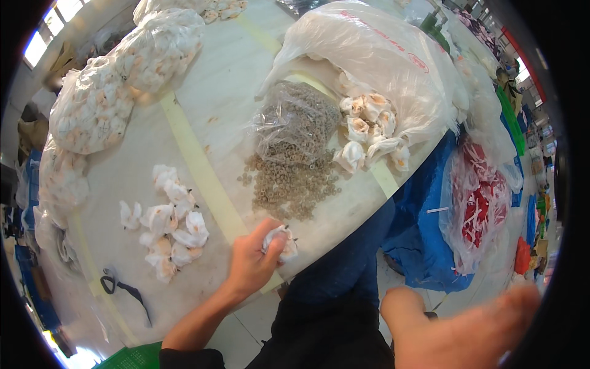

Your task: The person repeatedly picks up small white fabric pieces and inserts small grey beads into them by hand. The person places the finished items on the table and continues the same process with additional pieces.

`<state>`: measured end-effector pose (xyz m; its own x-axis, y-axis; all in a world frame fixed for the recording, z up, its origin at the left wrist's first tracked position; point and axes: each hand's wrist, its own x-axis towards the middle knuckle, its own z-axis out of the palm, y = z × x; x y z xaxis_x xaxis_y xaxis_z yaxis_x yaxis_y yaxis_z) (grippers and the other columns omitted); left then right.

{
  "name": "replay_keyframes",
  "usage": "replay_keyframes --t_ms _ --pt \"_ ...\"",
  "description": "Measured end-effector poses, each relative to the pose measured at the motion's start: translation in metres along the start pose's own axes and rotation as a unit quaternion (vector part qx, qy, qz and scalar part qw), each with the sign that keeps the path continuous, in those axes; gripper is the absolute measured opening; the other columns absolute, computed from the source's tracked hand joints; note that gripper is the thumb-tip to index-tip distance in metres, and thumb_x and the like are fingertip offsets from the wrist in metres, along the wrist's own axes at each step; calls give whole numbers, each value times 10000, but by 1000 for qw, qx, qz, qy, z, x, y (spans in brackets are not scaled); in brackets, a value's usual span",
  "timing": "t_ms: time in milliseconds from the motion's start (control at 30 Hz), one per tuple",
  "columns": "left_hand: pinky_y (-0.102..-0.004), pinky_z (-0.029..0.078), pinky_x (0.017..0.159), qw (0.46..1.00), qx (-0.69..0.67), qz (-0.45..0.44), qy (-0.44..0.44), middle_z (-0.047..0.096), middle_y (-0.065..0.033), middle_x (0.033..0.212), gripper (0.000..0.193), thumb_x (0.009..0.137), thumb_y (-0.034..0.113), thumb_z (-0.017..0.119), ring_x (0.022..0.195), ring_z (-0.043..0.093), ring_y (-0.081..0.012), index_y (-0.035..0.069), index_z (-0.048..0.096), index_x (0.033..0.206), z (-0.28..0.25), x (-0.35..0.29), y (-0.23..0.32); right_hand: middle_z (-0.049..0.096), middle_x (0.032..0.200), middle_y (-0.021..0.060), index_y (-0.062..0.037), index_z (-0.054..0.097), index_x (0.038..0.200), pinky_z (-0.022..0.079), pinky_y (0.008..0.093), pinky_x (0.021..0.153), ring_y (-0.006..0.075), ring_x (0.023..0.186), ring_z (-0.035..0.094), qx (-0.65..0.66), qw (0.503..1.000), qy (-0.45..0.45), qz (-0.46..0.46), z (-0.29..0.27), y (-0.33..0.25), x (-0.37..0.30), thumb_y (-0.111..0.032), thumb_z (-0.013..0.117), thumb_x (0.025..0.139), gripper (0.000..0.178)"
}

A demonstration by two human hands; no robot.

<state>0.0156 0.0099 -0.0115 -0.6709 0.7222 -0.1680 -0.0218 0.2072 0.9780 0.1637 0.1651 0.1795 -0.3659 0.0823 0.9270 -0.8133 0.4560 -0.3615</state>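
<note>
My left hand (251, 258) is closed around a white fabric flower (284, 243) at the table's near edge. Off the table at the lower right, my right hand (485, 329) is smeared by motion, so its fingers cannot be made out. Just beyond the left hand lies a heap of small brownish rings (289, 190), spilling from a clear plastic bag (292, 120). Cream-and-orange flowers (367, 126) sit at the mouth of a large clear bag (381, 55). Left of my left hand is a loose pile of white flowers (172, 227).
Black-handled scissors (126, 289) lie at the table's left front. Filled bags of flowers (92, 111) line the far left edge. Beside the table at right, a clear bag of red and white pieces (479, 206) rests against blue sheeting (424, 227). A green crate (132, 357) shows below.
</note>
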Motion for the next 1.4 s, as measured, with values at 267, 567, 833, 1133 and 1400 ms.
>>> replay_keyframes --t_ms 267,567,833,1133,1400 --pt "-317 507 924 956 -68 139 251 706 -87 1087 225 1073 177 517 1047 641 -126 1 648 1127 -32 28 12 694 1239 154 -5 677 1297 517 417 992 299 1160 666 -199 912 -192 303 25 157 -111 -176 650 952 386" --pt "-209 436 768 953 -90 141 254 631 -13 1032 224 1061 176 461 902 554 -56 29 630 1060 -45 27 9 495 1550 234 69 529 1446 252 532 1253 364 1492 408 -337 832 -400 183 76 183 -145 -428 609 986 682" --pt "-207 389 764 975 -101 94 175 598 29 966 201 1071 174 500 846 480 -38 41 651 1063 -35 17 13 635 1338 213 56 647 1251 457 479 1075 365 1225 601 -344 877 -267 204 35 179 -137 -98 675 885 398" --pt "-208 418 747 983 -101 70 136 623 33 927 188 1069 175 528 836 510 -34 35 652 1057 -28 18 11 669 1098 151 23 656 1120 583 380 848 293 1013 667 -482 793 -269 259 27 243 -108 -137 696 909 268" --pt "-212 432 715 987 -90 72 113 640 25 906 211 1079 196 537 811 530 -32 25 652 1033 -24 14 15 644 947 128 -44 607 1020 588 432 614 329 722 708 -454 788 -351 222 18 259 -112 -237 710 948 231"
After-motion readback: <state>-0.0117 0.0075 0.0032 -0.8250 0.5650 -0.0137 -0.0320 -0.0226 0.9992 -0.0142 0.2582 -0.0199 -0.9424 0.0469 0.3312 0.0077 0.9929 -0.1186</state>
